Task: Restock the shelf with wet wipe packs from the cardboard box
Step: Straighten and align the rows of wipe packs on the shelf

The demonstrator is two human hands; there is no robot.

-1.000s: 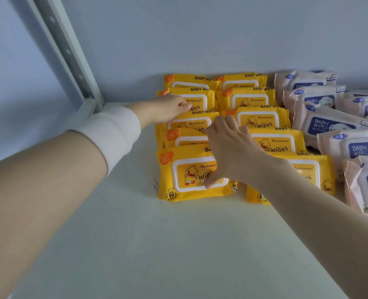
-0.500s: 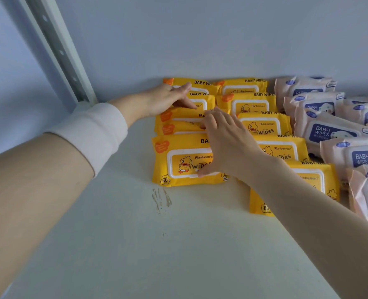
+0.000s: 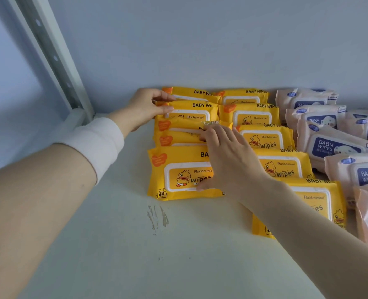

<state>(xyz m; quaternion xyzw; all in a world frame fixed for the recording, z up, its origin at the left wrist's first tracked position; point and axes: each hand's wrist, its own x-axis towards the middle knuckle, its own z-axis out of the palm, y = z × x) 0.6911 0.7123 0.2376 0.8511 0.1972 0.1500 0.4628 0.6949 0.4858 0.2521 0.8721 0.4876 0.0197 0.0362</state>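
Two columns of yellow duck-print wet wipe packs lie overlapping on the white shelf (image 3: 124, 255), running back to the wall. My left hand (image 3: 146, 108) pinches the left end of a rear yellow pack (image 3: 191, 105) in the left column, next to the backmost one. My right hand (image 3: 228, 160) lies spread over that column: its thumb is on the lid of the front yellow pack (image 3: 178, 175) and its fingertips are on the middle packs. The right yellow column (image 3: 265, 139) lies untouched. No cardboard box is in view.
Pink baby wipe packs (image 3: 329, 145) fill the shelf to the right of the yellow ones. A white perforated shelf upright (image 3: 55, 59) rises at the back left corner. Grey scuff marks (image 3: 157, 219) show on the shelf in front of the front yellow pack.
The left column of yellow packs has slid toward the back wall, uncovering the scuff marks. My left hand has moved back to the rear packs, and my right hand has stayed on the column.
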